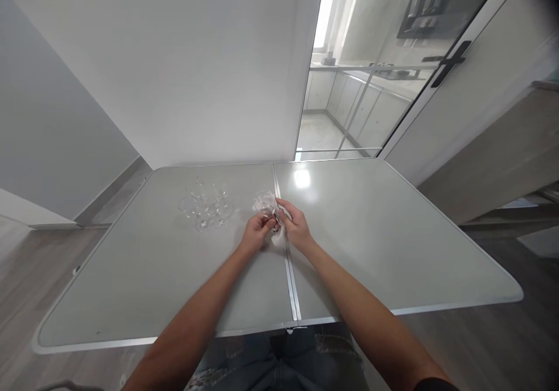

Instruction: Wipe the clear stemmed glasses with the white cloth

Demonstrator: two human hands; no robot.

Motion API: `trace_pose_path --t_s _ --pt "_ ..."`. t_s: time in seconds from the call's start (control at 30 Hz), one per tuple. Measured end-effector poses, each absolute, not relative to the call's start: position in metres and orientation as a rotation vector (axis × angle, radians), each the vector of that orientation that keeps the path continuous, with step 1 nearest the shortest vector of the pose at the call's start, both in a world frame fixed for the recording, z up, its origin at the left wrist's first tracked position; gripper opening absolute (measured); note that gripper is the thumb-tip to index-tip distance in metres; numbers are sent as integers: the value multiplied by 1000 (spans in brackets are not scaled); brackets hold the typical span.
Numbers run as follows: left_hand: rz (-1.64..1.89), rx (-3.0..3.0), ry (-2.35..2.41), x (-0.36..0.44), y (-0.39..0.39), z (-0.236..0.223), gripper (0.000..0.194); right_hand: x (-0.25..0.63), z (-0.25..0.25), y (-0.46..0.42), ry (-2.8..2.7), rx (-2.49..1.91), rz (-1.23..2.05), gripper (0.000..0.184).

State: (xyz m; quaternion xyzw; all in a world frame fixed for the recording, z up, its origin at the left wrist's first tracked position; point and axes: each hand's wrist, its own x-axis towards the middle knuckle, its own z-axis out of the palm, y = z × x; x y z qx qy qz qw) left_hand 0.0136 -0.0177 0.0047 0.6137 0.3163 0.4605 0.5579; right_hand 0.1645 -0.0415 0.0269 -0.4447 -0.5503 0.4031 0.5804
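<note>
The small clear, shiny object [268, 210] is between the 2 hands of the person, near the middle of the table, and together with it there is a crumpled white sheet of thin material [279, 238], paper or cloth, I cannot tell which. A small dark red part shows at the fingers, but it is too small for me to say what it is. The left hand [257, 232] is closed, and its thumb and fingers pinch the clear object from the near side. The right hand [297, 228] is bent around the other side, with its fingers closed on the white sheet; I cannot tell if it also grips the object. Both hands are close together, near the silver metal seam [292, 280] which divides the table in 2 parts. To the left of the hands, well apart from them, a loose group of clear transparent pieces [210, 209] lies on the table, and I cannot count them exactly. All this is on a wide pale grey-green table with rounded corners and silver edge [375, 239]. On its right part, near the far edge, there is 1 bright reflection of light [301, 178]. Behind the table stand a plain white wall [218, 76] and, to the right, a glass door [349, 99] with a black handle [450, 63].
</note>
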Motion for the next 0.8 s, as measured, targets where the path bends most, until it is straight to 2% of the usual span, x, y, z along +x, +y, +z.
trace_pose_path --t_s 0.13,0.3,0.47,0.57,0.7,0.8 --pt "1242 1378 874 11 -14 6 40 171 30 -43 -1365 -901 948 30" --pt "1380 1408 1019 9 -15 5 30 184 35 -42 -1208 -1067 890 32" --pt "1489 1598 1035 9 -18 7 20 177 32 -40 -1709 -1243 636 27" --pt "1464 1658 1005 10 -21 9 19 169 28 -41 -1898 -1326 474 13" --pt "1435 1716 980 11 -23 10 17 167 23 -42 -1908 -1461 328 16" --pt "1422 1706 948 13 -23 8 26 175 18 -37 -1858 -1501 312 17"
